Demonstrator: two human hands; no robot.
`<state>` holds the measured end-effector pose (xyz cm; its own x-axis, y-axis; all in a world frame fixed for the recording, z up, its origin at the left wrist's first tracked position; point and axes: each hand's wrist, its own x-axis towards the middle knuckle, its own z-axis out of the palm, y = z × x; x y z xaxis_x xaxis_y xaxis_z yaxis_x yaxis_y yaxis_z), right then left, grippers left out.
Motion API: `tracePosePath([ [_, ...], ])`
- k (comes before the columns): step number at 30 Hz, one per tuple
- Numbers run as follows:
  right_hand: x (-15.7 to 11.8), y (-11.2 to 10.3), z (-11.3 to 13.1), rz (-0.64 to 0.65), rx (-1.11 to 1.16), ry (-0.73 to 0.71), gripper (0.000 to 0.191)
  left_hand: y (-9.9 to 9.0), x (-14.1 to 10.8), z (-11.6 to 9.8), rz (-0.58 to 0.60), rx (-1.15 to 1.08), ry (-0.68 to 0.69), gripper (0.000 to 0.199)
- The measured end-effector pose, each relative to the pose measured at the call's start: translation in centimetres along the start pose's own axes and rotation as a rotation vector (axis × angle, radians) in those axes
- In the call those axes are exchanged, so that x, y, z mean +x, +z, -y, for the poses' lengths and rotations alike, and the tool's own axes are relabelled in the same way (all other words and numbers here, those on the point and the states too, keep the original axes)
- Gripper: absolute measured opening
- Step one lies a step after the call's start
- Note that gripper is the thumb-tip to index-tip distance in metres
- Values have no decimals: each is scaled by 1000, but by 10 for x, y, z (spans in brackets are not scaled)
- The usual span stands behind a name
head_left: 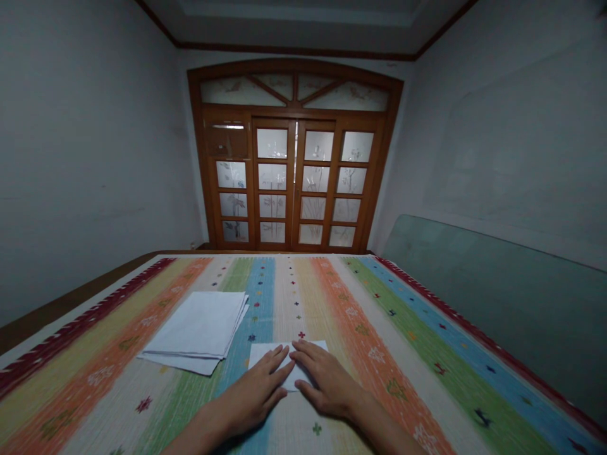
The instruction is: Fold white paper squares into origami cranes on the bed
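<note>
A small white sheet of paper lies on the striped tablecloth near the bottom centre. My left hand rests on its left part, palm down, with the fingers spread and pointing to the upper right. From the right side, my right hand lies flat on the same paper, its fingers apart. The fingertips of both hands nearly meet at the middle of the sheet and cover much of it. Left of my hands sits a loose stack of larger white paper sheets, slightly fanned at its right and lower edges.
The table bears a striped, patterned cloth. Beyond its far edge stand wooden doors with glass panes. A pale green panel stands along the right side, and a brown wooden edge runs along the left.
</note>
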<state>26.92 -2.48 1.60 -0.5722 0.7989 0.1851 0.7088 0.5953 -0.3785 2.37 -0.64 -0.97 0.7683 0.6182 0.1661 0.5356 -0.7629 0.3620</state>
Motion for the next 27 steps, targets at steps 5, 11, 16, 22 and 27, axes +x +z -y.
tracePosePath([
  [5,0,2,0,-16,1,-10,58,-1,1,-1,31,-50,-38,63],
  [11,0,4,-1,-21,1,2,56,0,0,-4,-62,-75,-69,45],
  [16,0,7,-3,-30,-4,1,55,3,6,-7,-130,17,-98,37],
  [22,1,0,3,7,-9,6,55,8,10,-5,-119,65,-113,40],
  [27,3,-3,3,44,-1,-7,59,11,8,-2,-99,90,-151,47],
])
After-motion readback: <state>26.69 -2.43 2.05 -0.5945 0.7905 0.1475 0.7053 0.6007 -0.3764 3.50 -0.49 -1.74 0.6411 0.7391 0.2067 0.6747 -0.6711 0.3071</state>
